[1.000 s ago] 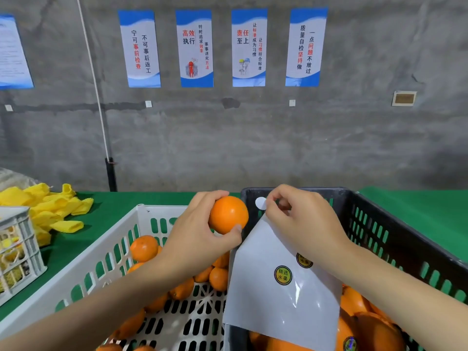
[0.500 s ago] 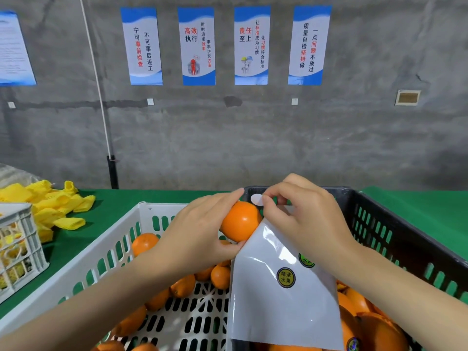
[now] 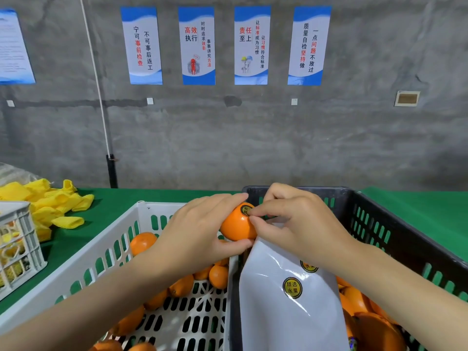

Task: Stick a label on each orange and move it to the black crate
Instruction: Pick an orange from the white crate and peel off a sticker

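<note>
At the rim of the black crate (image 3: 354, 196), the left hand (image 3: 195, 231) wraps its grip round the sides of the orange (image 3: 234, 228), which is probably light, firm and slick. The right hand (image 3: 298, 224) pinches the label (image 3: 244, 209) onto it.

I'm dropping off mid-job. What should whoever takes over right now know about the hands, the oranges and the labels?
Left hand: grips one orange over the crates' shared edge.
Right hand: presses a label onto that orange; the label sheet hangs from the same hand.
Done: several labelled-side oranges lie in the black crate; at least one shows a label.
Left: put this orange in the black crate, then label the loose oranges in the white crate. The sheet shows one whole label and part of another.
</note>
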